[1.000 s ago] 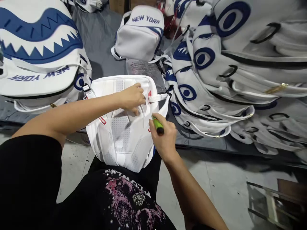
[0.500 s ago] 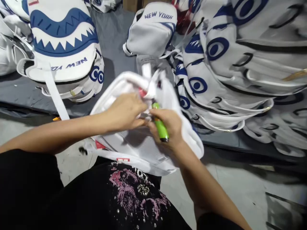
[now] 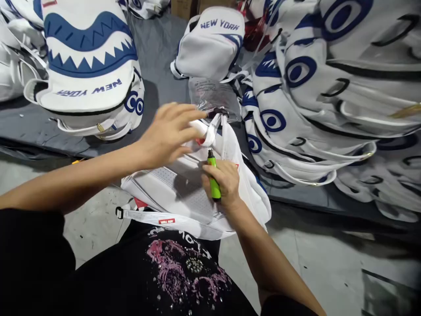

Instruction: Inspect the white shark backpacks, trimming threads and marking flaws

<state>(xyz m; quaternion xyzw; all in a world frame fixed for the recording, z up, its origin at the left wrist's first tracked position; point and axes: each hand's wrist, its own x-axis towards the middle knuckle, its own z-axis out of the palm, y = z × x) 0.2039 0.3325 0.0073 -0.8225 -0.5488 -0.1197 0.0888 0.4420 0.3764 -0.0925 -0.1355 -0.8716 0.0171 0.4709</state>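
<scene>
Bags all round. Left on the table (image 3: 156, 57): a bag pile (image 3: 88, 87), blue teeth, NEW YORK upside down. Far middle: small bag (image 3: 207, 52), lettering readable, clear packet (image 3: 213, 94) just in front of it. Right: tall stack (image 3: 289, 118) with blue eyes, near the worked bag (image 3: 187, 193). That one is at the person's lap, by the table edge, back panel up. Left hand (image 3: 173, 134) and forearm hide its far left part; right hand hides some of the middle. Bag's long axis: can't tell. Its strap (image 3: 194, 224) runs roughly left-right along the near side, buckle (image 3: 119, 213) at left. Right hand (image 3: 223, 180) grips green tool (image 3: 214, 182): long axis runs away from the person, dark tip far, by the white loop (image 3: 212, 131); contact can't tell. Left hand: fingers spread, over the bag, gripping nothing visible.
</scene>
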